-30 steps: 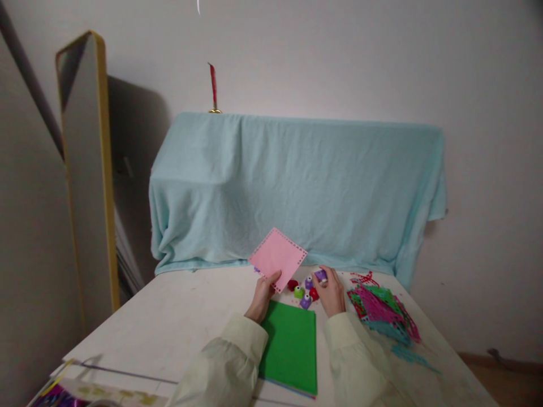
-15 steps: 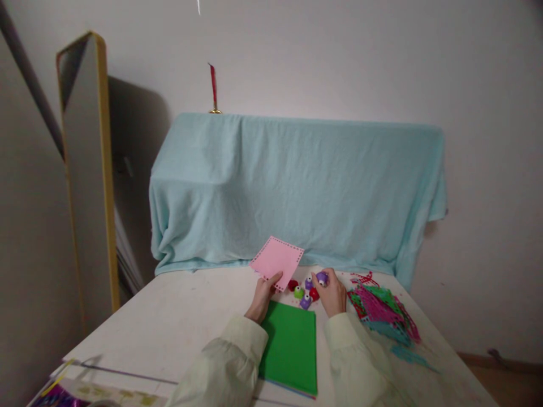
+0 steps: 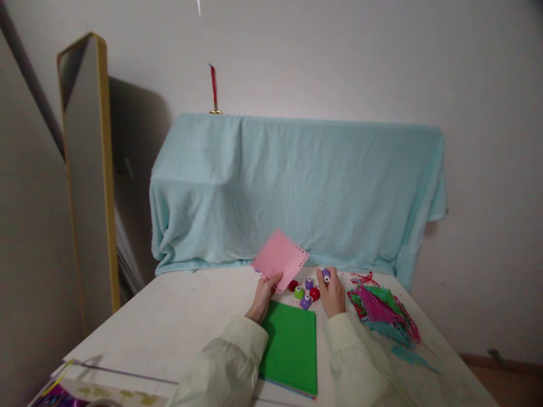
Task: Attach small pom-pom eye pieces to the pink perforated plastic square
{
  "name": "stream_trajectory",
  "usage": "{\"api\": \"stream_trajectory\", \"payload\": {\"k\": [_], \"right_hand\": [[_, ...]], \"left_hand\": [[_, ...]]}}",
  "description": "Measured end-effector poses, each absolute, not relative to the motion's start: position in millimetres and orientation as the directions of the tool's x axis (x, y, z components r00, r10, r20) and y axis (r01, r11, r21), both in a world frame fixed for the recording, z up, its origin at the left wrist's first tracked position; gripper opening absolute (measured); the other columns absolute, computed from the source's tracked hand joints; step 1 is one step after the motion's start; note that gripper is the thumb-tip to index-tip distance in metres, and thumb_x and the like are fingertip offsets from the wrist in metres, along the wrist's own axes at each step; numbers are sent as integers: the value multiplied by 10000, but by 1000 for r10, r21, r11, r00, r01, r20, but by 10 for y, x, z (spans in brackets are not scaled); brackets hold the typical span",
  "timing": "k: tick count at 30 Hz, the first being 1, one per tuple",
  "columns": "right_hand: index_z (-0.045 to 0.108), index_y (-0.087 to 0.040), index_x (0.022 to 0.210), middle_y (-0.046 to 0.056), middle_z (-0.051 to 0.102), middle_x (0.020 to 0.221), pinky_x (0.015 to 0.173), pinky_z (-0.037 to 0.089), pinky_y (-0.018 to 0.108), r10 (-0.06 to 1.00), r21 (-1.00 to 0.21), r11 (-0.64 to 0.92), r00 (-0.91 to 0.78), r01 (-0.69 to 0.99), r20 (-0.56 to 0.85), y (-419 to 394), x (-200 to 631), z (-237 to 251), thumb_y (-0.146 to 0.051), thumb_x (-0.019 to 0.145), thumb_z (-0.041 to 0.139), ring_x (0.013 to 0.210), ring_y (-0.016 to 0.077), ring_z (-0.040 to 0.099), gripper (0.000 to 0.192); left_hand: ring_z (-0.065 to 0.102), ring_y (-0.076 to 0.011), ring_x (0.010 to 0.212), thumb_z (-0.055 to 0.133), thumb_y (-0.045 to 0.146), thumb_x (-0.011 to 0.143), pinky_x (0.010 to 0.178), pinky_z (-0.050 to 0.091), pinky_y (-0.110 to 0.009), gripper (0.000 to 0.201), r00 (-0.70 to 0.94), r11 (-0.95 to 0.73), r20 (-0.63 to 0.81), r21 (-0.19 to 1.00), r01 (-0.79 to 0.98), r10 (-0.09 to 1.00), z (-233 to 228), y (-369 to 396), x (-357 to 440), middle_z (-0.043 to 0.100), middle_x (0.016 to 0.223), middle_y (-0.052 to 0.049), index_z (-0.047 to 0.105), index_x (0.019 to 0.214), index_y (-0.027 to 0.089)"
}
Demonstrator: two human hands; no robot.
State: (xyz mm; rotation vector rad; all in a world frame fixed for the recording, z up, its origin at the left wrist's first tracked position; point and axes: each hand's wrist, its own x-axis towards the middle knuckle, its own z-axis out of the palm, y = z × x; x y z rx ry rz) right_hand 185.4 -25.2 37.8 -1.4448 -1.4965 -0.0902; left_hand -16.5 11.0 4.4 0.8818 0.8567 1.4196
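My left hand [image 3: 263, 295] pinches the near corner of a pink paper square [image 3: 279, 259] with punched edges and holds it tilted above the white table [image 3: 178, 316]. My right hand [image 3: 332, 294] grips a small purple craft punch [image 3: 326, 275] just above the table. Between the hands lie several small punches, among them a green one [image 3: 299, 292], a red one [image 3: 314, 293] and a purple one [image 3: 305, 302]. A stack of green paper [image 3: 291, 346] lies flat between my forearms.
A heap of pink, green and teal cut-out paper [image 3: 383, 311] lies to the right of my right hand. A light blue cloth [image 3: 297, 186] drapes a bulky thing at the table's far edge. A gold-framed mirror [image 3: 87, 169] leans at the left. Printed sheets [image 3: 93, 390] lie at the near left.
The pink square dipped flatter, then tilted up again. My right hand turned the purple punch and lifted it slightly.
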Motion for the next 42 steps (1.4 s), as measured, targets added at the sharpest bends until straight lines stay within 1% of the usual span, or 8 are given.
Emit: {"api": "stream_trajectory", "payload": {"k": [6, 14, 22, 26, 29, 36, 39, 42], "right_hand": [[501, -211, 1008, 69, 627, 940, 765, 445, 309, 715, -587, 396, 164, 707, 680, -204, 1850, 350, -427, 914, 439, 874, 218, 595, 244], [549, -226, 1096, 68, 628, 1064, 843, 457, 337, 726, -553, 427, 94, 715, 681, -182, 1865, 308, -405, 886, 501, 959, 228, 593, 281], [561, -211, 1099, 68, 638, 1066, 826, 472, 326, 764, -588, 447, 54, 674, 643, -270, 1789, 403, -403, 892, 476, 950, 221, 601, 295], [534, -220, 1158, 75, 613, 1130, 913, 438, 349, 778, -629, 485, 29, 608, 627, -334, 1753, 469, -373, 932, 381, 1048, 219, 565, 313], [496, -219, 1206, 91, 585, 1184, 932, 427, 375, 778, -638, 485, 37, 597, 627, -339, 1737, 471, -386, 918, 405, 1078, 232, 552, 345], [488, -215, 1132, 72, 633, 1012, 731, 501, 331, 809, -695, 447, 78, 563, 583, -290, 1658, 360, -449, 821, 573, 812, 210, 624, 399], [522, -208, 1074, 43, 638, 880, 644, 506, 303, 830, -736, 447, 73, 508, 553, -281, 1593, 316, -464, 800, 600, 667, 176, 608, 382], [549, -195, 1032, 44, 632, 858, 615, 514, 286, 849, -795, 453, 75, 405, 522, -276, 1517, 277, -469, 778, 630, 654, 167, 604, 382]], "left_hand": [[513, -99, 457, 749, 441, 632, 445, 372, -208, 390, -40, -48, 34, 909, -415, 999, -49, 179, -176, 632, 618, -32, 642, 767, 91], [462, -72, 405, 723, 475, 657, 405, 344, -192, 385, -29, -55, 46, 901, -431, 998, -13, 151, -158, 585, 559, 12, 609, 748, 119], [468, -76, 431, 697, 492, 693, 447, 364, -206, 430, 117, -69, 125, 916, -395, 985, 194, -27, -85, 689, 712, -91, 667, 834, 87], [508, -99, 478, 726, 473, 670, 489, 395, -221, 424, 115, -77, 131, 918, -389, 985, 234, -76, -86, 694, 739, -99, 680, 850, 92], [557, -129, 532, 742, 466, 654, 503, 407, -225, 443, 83, -73, 114, 919, -388, 990, 236, -75, -99, 694, 737, -90, 670, 896, 103], [637, -192, 736, 770, 444, 624, 611, 473, -258, 582, 35, -75, 99, 903, -422, 994, 273, -84, -101, 693, 966, -119, 622, 1090, 130], [635, -208, 753, 782, 446, 604, 633, 473, -268, 584, 10, -91, 106, 901, -423, 994, 302, -90, -94, 700, 912, -131, 635, 1051, 100], [628, -202, 748, 776, 435, 618, 646, 474, -274, 572, -14, -145, 153, 896, -419, 988, 289, -69, -107, 698, 909, -126, 630, 1055, 96]]}}
